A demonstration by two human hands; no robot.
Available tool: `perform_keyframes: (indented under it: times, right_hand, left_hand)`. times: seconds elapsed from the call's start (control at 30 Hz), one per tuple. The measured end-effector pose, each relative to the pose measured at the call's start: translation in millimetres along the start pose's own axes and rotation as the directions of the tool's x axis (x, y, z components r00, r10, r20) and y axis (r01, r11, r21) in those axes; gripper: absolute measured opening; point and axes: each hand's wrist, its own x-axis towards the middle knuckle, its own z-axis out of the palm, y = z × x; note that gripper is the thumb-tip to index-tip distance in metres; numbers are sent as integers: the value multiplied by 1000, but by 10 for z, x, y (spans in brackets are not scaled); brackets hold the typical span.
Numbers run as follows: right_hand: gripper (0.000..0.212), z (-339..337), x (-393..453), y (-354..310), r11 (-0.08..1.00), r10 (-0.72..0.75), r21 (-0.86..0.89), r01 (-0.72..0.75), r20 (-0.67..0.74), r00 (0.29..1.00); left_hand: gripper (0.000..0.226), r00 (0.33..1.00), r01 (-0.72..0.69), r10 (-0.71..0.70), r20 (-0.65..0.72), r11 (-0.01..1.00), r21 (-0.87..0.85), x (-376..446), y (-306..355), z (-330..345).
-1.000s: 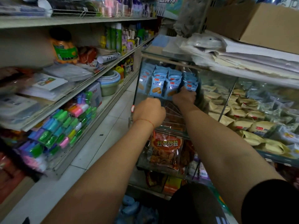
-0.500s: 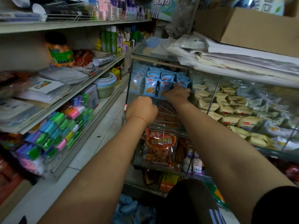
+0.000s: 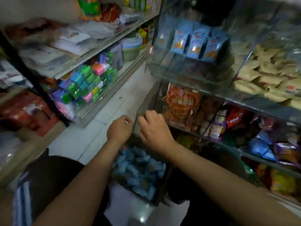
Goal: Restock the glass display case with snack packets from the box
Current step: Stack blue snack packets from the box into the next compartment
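- Left hand [image 3: 120, 128] hovering low in the aisle, fingers curled loosely, apparently holding nothing; blur leaves that a little unsure.
- Just below, at 6 o'clock from both hands: box [image 3: 156, 203] on the floor, heaped with blue snack packets [image 3: 138, 170] lying every which way, no common long axis.
- Right hand [image 3: 154, 130] just beside the left, at its 3 o'clock, fingers half open and empty, touching no packet.
- Both hands about equally near the heap; straight reach down probably next.
- Up at 1 o'clock: glass display case [image 3: 192, 79], with standing blue packets [image 3: 197, 42] already upright on its upper shelf.
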Motion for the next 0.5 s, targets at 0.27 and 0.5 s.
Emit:
perform_keyframes:
  times: [0.27, 0.5]
  right_hand:
    - [38, 2030, -1275, -230, 859, 187, 70, -508, 880, 437]
    - [49, 2952, -2106, -497, 811, 4, 5, -586, 1000, 13]
  left_hand:
    - [32, 798, -13, -222, 560, 923, 385, -465, -1556, 1099]
    - [32, 670, 49, -326, 666, 916, 399, -361, -2018, 1770]
